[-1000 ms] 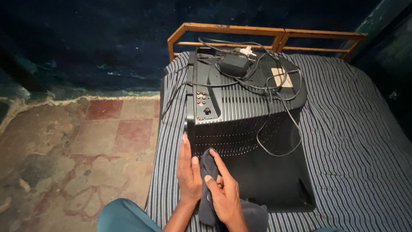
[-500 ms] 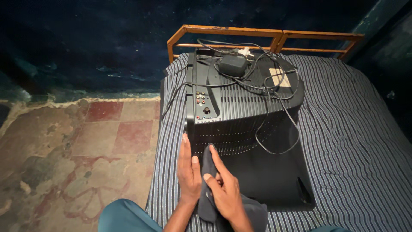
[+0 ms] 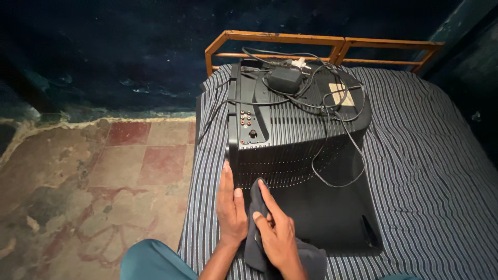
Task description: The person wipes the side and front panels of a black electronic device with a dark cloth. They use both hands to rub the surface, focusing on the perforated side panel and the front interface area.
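A bulky black television [image 3: 295, 155] lies face down on a striped mattress [image 3: 425, 155], its vented back casing turned up. My left hand [image 3: 230, 207] rests flat with fingers together against the near left side of the casing. My right hand [image 3: 277, 233] presses a dark grey cloth [image 3: 257, 233] onto the near part of the casing, fingers wrapped over the cloth. A black power adapter [image 3: 282, 79] and loose black cables [image 3: 332, 135] lie on top of the set. A small panel of coloured sockets [image 3: 246, 122] shows on the left of the casing.
An orange metal bed rail [image 3: 321, 40] runs behind the television. To the left is a worn red and beige tiled floor [image 3: 93, 181]. A dark blue wall [image 3: 104, 52] stands behind. My knee in teal trousers [image 3: 150, 262] shows at the bottom edge.
My right hand with the cloth has shifted slightly on the near casing. My left hand stays against the side of the set. The view moved a little.
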